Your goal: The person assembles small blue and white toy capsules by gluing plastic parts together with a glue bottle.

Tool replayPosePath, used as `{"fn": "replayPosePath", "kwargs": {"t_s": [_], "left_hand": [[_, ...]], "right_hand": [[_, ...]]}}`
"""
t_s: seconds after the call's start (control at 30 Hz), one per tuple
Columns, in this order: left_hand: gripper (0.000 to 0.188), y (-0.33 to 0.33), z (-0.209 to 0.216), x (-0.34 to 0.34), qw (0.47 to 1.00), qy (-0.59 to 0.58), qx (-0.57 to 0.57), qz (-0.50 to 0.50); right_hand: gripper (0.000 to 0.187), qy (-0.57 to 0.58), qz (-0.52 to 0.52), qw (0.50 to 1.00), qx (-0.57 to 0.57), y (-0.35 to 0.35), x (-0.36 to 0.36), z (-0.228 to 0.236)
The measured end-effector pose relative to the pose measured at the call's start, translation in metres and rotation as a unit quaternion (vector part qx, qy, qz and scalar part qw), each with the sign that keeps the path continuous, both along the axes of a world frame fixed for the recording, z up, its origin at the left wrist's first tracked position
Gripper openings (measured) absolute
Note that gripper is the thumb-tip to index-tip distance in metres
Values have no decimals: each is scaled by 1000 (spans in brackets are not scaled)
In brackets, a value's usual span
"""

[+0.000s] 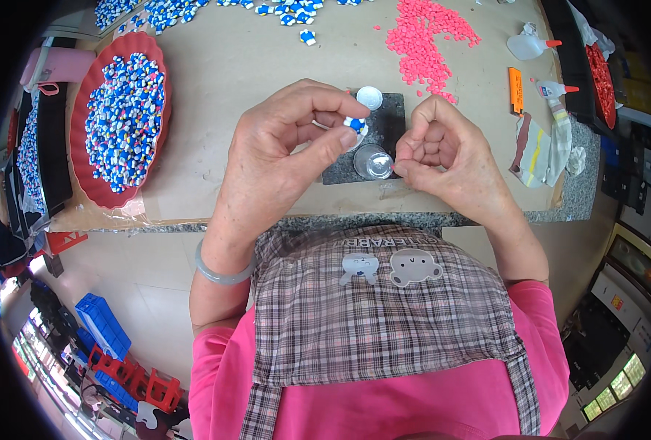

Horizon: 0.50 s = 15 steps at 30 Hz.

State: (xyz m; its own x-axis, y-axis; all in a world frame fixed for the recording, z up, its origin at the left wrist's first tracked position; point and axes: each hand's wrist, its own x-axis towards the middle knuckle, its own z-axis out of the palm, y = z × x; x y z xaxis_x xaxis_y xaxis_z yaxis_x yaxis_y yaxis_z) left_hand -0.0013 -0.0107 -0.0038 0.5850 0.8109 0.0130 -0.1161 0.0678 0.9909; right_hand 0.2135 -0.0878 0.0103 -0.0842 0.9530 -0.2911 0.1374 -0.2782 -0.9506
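Note:
My left hand (274, 139) pinches a small blue-and-white star-like piece (355, 125) between thumb and forefinger, raised over a dark square slab (391, 117). The fingers of my right hand (446, 150) are curled, thumb and forefinger pressed together. A tiny pink bit (394, 167) shows at their tips, beside a small clear round container (374, 162) on the slab. Beyond the held piece lies a round white cap or dish (369, 97). Another pale round thing is partly hidden behind the left fingertips.
A red scalloped tray (163, 103) heaped with blue-and-white pieces stands at left. More such pieces (296, 11) and pink bits (421, 44) are spread at the far side. To the right are squeeze bottles (527, 47), an orange box-like thing (515, 91) and a striped cloth (534, 150).

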Motion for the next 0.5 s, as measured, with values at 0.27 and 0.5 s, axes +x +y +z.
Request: {"fn": "replayPosePath", "kwargs": {"t_s": [0.27, 0.5], "left_hand": [[20, -10, 3, 14, 997, -55, -47, 3], [17, -13, 1, 26, 997, -43, 35, 52]], "right_hand": [[36, 268, -56, 962, -8, 9, 7, 4], [36, 279, -103, 954, 40, 14, -4, 2]]}}
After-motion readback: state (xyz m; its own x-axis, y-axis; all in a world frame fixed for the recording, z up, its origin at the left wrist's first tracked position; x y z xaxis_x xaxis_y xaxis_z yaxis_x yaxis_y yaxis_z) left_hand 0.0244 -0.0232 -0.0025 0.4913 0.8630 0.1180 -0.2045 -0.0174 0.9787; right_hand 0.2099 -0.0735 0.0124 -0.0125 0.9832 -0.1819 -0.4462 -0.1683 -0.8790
